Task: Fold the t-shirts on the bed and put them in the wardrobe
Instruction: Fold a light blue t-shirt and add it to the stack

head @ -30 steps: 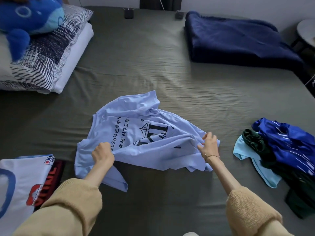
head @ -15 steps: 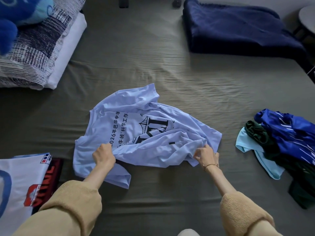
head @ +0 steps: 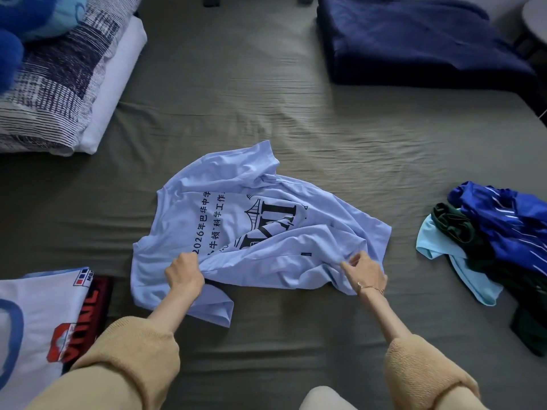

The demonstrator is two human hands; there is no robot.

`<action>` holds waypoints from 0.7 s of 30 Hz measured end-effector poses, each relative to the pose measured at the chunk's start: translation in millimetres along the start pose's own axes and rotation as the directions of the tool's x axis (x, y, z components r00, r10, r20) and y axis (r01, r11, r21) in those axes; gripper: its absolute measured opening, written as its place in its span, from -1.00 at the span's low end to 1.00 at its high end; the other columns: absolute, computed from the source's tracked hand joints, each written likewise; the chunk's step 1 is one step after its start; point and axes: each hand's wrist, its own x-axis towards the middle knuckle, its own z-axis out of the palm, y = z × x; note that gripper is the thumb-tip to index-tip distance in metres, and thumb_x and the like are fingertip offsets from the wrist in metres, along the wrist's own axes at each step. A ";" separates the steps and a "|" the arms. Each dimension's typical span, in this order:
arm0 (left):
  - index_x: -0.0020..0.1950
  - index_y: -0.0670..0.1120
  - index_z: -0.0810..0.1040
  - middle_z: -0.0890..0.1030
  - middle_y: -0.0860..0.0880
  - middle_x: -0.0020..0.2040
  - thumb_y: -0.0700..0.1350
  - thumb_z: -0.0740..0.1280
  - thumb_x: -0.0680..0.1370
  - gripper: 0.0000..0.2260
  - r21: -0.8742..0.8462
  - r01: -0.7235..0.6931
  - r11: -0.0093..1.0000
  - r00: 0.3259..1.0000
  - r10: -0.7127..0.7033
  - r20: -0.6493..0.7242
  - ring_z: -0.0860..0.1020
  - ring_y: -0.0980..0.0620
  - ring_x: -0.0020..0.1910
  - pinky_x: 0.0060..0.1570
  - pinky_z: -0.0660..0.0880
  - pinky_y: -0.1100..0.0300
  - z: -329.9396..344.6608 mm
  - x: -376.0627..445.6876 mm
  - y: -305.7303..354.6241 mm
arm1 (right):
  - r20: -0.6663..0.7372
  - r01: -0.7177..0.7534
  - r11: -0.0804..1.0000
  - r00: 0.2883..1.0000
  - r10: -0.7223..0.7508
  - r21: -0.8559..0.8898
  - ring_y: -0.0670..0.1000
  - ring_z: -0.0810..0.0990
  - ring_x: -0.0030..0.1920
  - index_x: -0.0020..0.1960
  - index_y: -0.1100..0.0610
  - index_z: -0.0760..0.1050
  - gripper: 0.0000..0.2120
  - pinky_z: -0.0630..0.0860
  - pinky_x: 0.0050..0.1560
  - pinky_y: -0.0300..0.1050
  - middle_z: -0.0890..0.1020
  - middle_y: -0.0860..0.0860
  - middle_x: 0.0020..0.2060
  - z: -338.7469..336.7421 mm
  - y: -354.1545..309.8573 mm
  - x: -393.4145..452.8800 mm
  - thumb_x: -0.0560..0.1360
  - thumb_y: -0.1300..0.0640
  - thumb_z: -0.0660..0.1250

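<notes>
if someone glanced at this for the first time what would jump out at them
First, the crumpled light blue t-shirt with black print in the middle of the grey-green bed sheet, with the left hand and right hand each gripping its near edge. Next, the heap of unfolded blue, dark green and pale aqua shirts at the right, and the folded navy blanket at the far right corner.

The wrinkled olive-grey bed carries a crumpled light-blue printed t-shirt; right of it a heap of blue, green and aqua shirts, left a white printed shirt, beyond a folded navy blanket and striped pillows.
</notes>
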 end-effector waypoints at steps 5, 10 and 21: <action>0.15 -0.15 0.45 0.52 -0.12 0.16 -0.33 0.18 0.55 -0.79 0.019 -0.011 1.000 1.000 0.010 0.007 0.52 -0.09 0.16 0.02 0.45 0.15 3.0 0.0 -1.2 | 0.167 -0.308 0.904 0.949 0.268 0.298 0.16 0.50 -0.08 -0.17 0.18 0.45 -0.81 0.47 0.01 0.01 0.50 0.10 -0.29 9.5 -5.7 1.8 0.40 0.06 0.37; 0.15 -0.15 0.46 0.52 -0.12 0.17 -0.32 0.16 0.56 -0.79 0.014 -0.012 1.000 1.000 0.012 0.012 0.52 -0.09 0.17 0.04 0.45 0.15 2.1 1.9 -3.6 | 0.262 -0.368 0.805 0.926 0.272 0.465 0.13 0.43 -0.14 -0.38 0.17 0.39 -0.71 0.41 -0.07 -0.07 0.45 0.09 -0.34 11.4 -11.1 5.5 0.42 0.12 0.41; 0.14 -0.15 0.46 0.52 -0.12 0.16 -0.32 0.17 0.56 -0.80 -0.040 0.005 0.999 1.000 -0.004 0.011 0.53 -0.10 0.15 0.03 0.46 0.14 0.7 0.1 -2.3 | 0.432 -0.584 0.609 0.810 0.396 0.537 0.07 0.53 -0.17 0.16 0.26 0.41 -0.56 0.47 -0.44 -0.12 0.55 0.12 0.07 2.7 -0.9 19.4 0.35 0.19 0.47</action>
